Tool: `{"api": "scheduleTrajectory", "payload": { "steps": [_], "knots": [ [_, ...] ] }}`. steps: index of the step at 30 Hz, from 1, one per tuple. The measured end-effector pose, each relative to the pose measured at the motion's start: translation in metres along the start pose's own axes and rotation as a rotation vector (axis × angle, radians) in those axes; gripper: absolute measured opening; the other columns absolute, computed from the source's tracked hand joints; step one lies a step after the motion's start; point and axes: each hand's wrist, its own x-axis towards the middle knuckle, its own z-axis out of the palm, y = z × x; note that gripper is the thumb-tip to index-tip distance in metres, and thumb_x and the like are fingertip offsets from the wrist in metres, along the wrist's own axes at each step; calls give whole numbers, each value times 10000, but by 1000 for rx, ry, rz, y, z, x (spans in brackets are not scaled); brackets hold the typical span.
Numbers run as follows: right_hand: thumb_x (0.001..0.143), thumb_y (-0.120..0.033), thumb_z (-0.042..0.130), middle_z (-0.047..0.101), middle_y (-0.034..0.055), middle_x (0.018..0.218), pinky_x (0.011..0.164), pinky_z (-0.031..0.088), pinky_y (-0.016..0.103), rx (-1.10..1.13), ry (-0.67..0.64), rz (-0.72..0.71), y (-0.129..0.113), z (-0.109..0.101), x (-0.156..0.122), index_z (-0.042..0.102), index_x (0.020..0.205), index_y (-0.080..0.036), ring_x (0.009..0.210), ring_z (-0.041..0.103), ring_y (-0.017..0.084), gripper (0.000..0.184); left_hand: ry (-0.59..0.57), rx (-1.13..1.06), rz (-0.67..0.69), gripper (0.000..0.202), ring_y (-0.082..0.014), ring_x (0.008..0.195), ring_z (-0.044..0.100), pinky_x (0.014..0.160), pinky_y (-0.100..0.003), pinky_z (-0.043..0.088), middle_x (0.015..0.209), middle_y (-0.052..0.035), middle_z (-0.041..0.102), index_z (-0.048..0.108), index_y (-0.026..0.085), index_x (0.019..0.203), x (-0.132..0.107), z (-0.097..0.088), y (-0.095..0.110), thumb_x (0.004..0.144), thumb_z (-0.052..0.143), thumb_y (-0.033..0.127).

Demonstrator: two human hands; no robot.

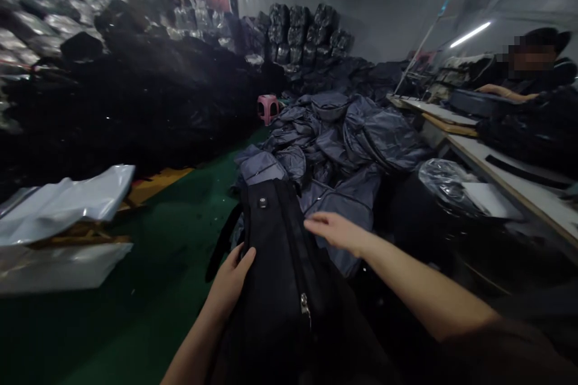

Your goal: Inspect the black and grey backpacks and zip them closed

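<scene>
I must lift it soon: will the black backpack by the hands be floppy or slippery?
Probably soft but not limp: the black backpack shows a rounded shape against the left hand. Its matte fabric likely grips well; the zipper pull may swing.

One black backpack [280,271], two hands (left hand [232,280], right hand [336,230]), one pink stool [267,108], one bench [519,189] with one co-worker [553,78], one lit tube lamp [469,34], one crumpled clear bag [445,183], and one heap of grey backpacks [347,138] too overlapped to count singly.
</scene>
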Motion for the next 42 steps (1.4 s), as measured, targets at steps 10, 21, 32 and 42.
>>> {"api": "scheduleTrajectory", "payload": {
  "steps": [10, 21, 32, 42],
  "knots": [
    [746, -448, 635, 447, -85, 475, 359, 105, 208, 490, -161, 183, 68, -2, -33, 468, 662, -190, 345, 218, 37, 318, 103, 125, 73, 436, -249, 1230, 463, 1039, -336, 338, 1277, -52, 571, 632, 233, 1115, 10, 1, -27, 778, 564, 502],
    [722, -477, 653, 493, -52, 525, 383, 167, 193, 491, -68, 206, 98, -12, -30, 501, 653, -178, 394, 329, 50, 342, 102, -15, -14, 404, -233, 1137, 549, 961, -294, 428, 1200, -53, 626, 661, 209, 1050, 32, 12, -38, 737, 641, 464],
    [765, -471, 623, 643, 49, 966, 864, 442, 325, 348, 69, -34, 111, 9, -36, 570, 1016, -188, 937, 592, 193, 382, 105, -89, -71, 495, -239, 917, 655, 801, -309, 518, 1015, -92, 703, 680, 149, 1012, 54, -6, -60, 690, 657, 525],
    [794, -389, 613, 586, 64, 1204, 989, 402, 413, 116, -45, -197, 132, 51, -45, 541, 1207, -225, 1119, 529, 234, 450, 290, -128, -131, 393, -225, 733, 687, 703, -324, 547, 810, -121, 725, 687, 100, 933, 47, -36, -79, 770, 594, 446]
  ]
}}
